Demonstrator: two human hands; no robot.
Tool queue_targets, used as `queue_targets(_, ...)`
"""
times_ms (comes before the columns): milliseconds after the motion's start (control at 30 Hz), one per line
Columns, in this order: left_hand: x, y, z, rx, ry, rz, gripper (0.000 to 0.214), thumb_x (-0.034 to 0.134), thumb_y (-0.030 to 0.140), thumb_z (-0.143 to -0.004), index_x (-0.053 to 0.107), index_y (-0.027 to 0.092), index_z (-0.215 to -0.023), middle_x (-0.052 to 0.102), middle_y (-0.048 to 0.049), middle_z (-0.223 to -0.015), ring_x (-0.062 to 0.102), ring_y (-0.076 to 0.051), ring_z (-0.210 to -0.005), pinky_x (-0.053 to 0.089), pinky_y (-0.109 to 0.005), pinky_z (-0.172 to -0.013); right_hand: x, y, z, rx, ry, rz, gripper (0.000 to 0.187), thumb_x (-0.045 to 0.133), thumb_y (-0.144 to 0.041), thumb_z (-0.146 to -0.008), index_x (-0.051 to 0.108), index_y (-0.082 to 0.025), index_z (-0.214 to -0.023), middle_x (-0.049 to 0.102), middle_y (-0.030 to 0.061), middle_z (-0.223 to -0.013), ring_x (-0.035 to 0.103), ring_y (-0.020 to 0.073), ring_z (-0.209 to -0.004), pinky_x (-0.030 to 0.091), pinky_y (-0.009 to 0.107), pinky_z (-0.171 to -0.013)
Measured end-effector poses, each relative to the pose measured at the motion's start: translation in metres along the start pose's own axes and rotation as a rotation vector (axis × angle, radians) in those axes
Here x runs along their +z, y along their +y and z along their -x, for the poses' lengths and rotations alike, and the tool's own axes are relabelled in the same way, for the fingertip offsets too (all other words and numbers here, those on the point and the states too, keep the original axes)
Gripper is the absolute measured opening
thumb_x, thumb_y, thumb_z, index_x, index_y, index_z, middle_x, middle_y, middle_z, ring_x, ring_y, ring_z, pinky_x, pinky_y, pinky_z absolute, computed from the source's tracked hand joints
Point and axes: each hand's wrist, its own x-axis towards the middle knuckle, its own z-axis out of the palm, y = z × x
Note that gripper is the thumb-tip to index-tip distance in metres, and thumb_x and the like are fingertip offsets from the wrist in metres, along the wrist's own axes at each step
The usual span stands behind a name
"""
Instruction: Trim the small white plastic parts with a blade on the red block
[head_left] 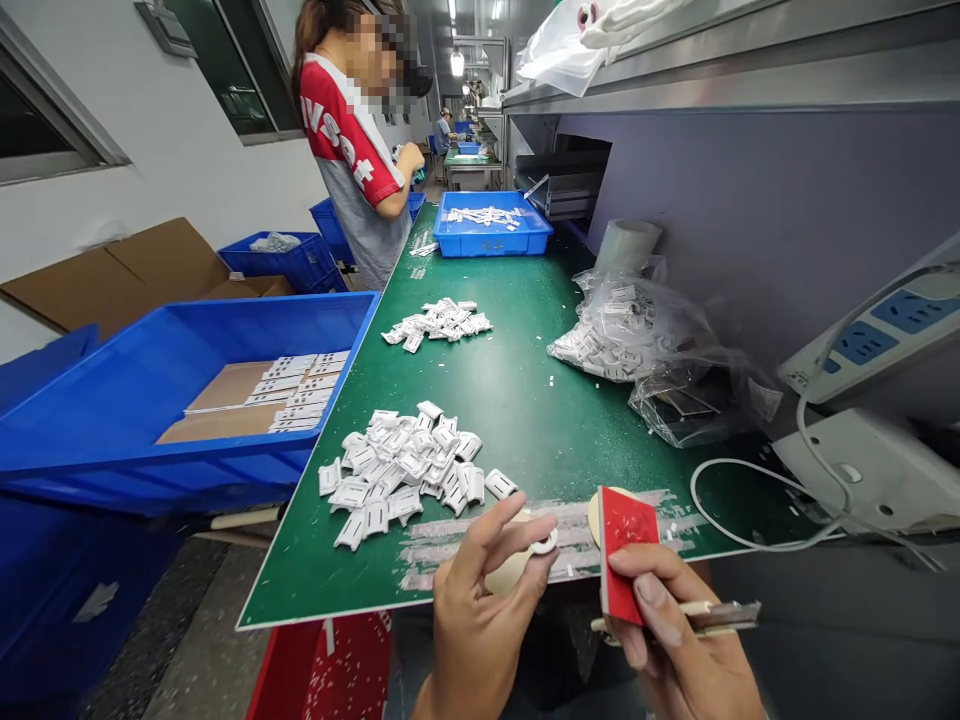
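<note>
My left hand point(480, 625) is closed in a pinch on a small white plastic piece point(546, 544) with a curved edge, just above the table's front edge. In my right hand point(686, 645) is a flat red rectangular block point(627, 525) with a pale side edge, held upright. The same hand also grips a thin tool point(724, 616) with a cream handle and a metal end; its exact kind is unclear. A heap of white slotted plastic pieces point(405, 465) lies left of my hands on the green table point(517, 390). Behind the red block, a round cream-coloured thing point(595, 516) partly shows.
A second white heap point(442, 322) and a blue tray point(491, 243) stand farther back. Clear bags point(637, 330), a power strip point(870, 335) and a looping cable point(694, 490) line the right. A large blue bin point(187, 320) borders the left; a person point(352, 150) stands beyond.
</note>
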Motion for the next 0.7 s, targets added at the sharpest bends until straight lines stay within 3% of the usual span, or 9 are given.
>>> queue_targets(167,-0.003,-0.003,0.003,0.062,0.026,-0.003,0.037,0.093,0.032,-0.085,0.084,0.030,-0.120,0.090,-0.0065,-0.102,0.087,-0.026,-0.100,0.065,-0.034,-0.102,0.003,-0.002,-0.001,-0.045,-0.037,0.035,0.039,0.097,-0.062,-0.077,0.088,-0.025,-0.088,0.061,-0.0032,-0.051,0.053,0.0085,-0.050,0.038,0.021,-0.056)
queue_targets(333,0.000,0.000,0.004,0.046,0.026,0.083,0.029,0.095,0.031,-0.083,0.086,0.028,-0.110,0.089,-0.0108,-0.109,0.085,-0.030,-0.106,0.065,-0.041,-0.105,0.005,-0.004,0.000,-0.077,-0.079,0.086,0.038,0.093,-0.061,-0.082,0.088,-0.024,-0.089,0.064,-0.0019,-0.053,0.053,0.0090,-0.049,0.037,0.024,-0.055)
queue_targets(533,-0.001,-0.001,-0.003,0.048,0.036,0.014,0.042,0.094,0.034,-0.084,0.078,0.028,-0.123,0.089,-0.0063,-0.106,0.086,-0.023,-0.097,0.068,-0.030,-0.091,0.003,-0.002,0.000,-0.088,-0.106,0.121,0.035,0.092,-0.061,-0.084,0.089,-0.027,-0.090,0.066,-0.0014,-0.055,0.053,0.0090,-0.049,0.039,0.023,-0.054)
queue_targets(633,-0.006,-0.002,-0.003,0.050,0.042,-0.051,0.043,0.093,0.036,-0.085,0.077,0.028,-0.124,0.089,-0.0051,-0.102,0.086,-0.025,-0.099,0.066,-0.036,-0.101,-0.002,-0.001,0.001,-0.086,-0.120,0.128,0.033,0.090,-0.061,-0.086,0.090,-0.029,-0.091,0.066,-0.0012,-0.055,0.055,0.0091,-0.049,0.038,0.021,-0.053)
queue_targets(700,-0.008,-0.003,0.000,0.059,0.046,-0.073,0.042,0.091,0.038,-0.087,0.076,0.028,-0.125,0.089,-0.0048,-0.099,0.086,-0.026,-0.100,0.063,-0.039,-0.107,-0.006,-0.002,0.000,-0.095,-0.180,0.148,0.032,0.089,-0.060,-0.087,0.091,-0.029,-0.092,0.068,0.0002,-0.058,0.057,0.0111,-0.051,0.044,0.024,-0.056)
